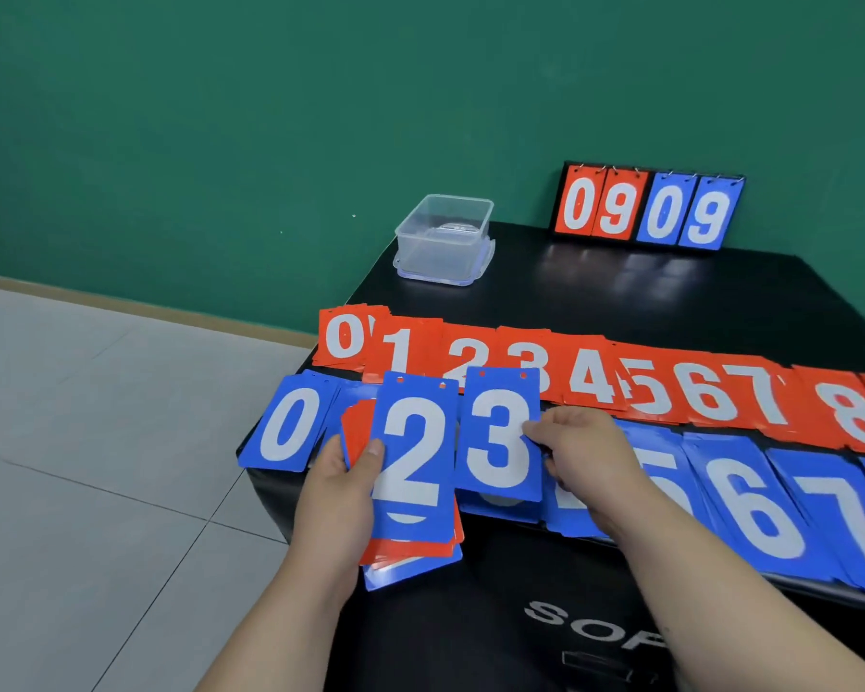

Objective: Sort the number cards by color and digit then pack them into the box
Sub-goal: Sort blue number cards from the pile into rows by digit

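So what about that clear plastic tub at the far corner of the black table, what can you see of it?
The clear tub is a squarish, see-through plastic box with rounded corners. It stands upright and open, with no cards inside; a faint round mark shows through its base. A flanged clear piece, perhaps its lid, lies under it. It sits at the far left corner of the black table, left of the scoreboard, apart from the card rows, untouched.

Digits on cards, letters on a black case.
The flip scoreboard (647,207) reads 09 in red and 09 in blue. The red card row (590,377) shows 0 to 8; the blue card row (750,501) shows 0, 6, 7. The held stack (410,467) shows 2, the held blue card (500,437) 3. The black case (560,616) bears "SOP".
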